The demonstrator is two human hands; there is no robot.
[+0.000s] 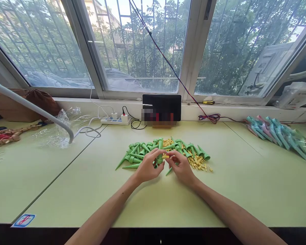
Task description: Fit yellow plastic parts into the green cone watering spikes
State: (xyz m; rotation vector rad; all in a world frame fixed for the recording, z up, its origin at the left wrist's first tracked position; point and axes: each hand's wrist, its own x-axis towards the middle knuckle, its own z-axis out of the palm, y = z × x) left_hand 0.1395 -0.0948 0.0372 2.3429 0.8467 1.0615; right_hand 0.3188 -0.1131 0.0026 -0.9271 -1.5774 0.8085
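A heap of green cone-shaped plastic spikes lies on the pale green table, with several small yellow pieces scattered at its right side. My left hand is closed round one green spike held above the table. My right hand pinches a small yellow piece right at the end of that spike. Both hands meet just in front of the heap.
A dark tablet leans on the windowsill behind the heap. A white power strip with cables lies left of it. Bundles of teal and pink plastic items sit at far right. A white tube and clear bag are at left.
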